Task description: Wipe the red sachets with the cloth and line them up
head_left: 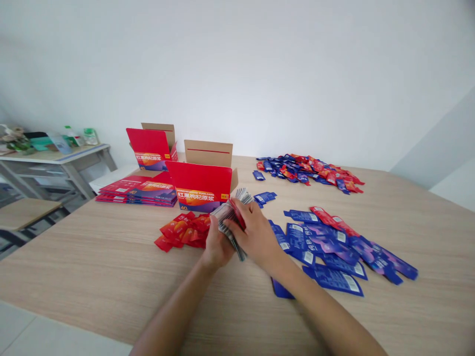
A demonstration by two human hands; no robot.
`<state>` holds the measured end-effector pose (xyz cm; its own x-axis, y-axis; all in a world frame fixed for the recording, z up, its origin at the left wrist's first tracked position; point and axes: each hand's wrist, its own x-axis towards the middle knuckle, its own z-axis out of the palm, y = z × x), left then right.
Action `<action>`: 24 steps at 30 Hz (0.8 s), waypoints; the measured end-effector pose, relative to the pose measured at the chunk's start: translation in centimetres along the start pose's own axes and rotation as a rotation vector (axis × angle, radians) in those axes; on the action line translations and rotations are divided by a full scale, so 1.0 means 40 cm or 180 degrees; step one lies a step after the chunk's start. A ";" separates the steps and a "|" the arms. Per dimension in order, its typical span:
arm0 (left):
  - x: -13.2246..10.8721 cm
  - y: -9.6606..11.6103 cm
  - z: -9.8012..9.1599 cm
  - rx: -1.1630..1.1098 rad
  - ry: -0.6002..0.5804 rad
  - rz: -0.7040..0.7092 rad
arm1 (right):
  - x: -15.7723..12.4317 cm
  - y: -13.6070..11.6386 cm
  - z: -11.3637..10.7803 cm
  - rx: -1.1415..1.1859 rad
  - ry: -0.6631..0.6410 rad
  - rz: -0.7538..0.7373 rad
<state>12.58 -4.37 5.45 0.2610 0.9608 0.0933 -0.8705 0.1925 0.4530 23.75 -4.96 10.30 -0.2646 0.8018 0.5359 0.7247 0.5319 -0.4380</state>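
My left hand [215, 245] is wrapped round the lower left side of a bundle of thin black-and-white striped strips [227, 212]; their exact kind is unclear. From the right, my right hand [256, 230] grips the same bundle, and something red shows beneath its fingers. Just left of the hands lies a small heap of red sachets [185, 230]. Behind the bundle stands an open red carton [200, 185] with its flaps up. Flat blue sachets or sleeves [326, 242], with a few red ones among them, are spread to the right of my right hand.
A second open red carton [148, 148] stands at the back left, behind a stack of flattened red cartons [139, 188]. A mixed pile of blue and red sachets [308, 169] lies near the wall. Further left is another table [55, 155] with bottles and a stool [29, 212].
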 end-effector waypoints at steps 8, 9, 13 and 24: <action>0.014 0.037 -0.010 -0.0010 0.0211 0.0090 | -0.005 0.013 0.007 -0.0015 -0.0513 -0.0830; 0.012 0.042 -0.003 -0.0065 0.0195 0.0027 | -0.005 0.014 0.010 -0.0222 -0.0515 -0.0999; 0.005 0.046 0.016 -0.0302 0.0261 -0.0018 | -0.008 0.019 0.037 -0.0723 -0.0606 -0.1529; 0.024 0.043 0.001 -0.0472 0.0340 -0.0081 | -0.012 0.037 0.075 -0.0531 -0.0655 -0.1181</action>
<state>11.35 -3.10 6.35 0.2448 0.9695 -0.0147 -0.9182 0.2367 0.3175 23.05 -3.75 7.21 -0.6346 0.6116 0.4726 0.6450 0.7559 -0.1121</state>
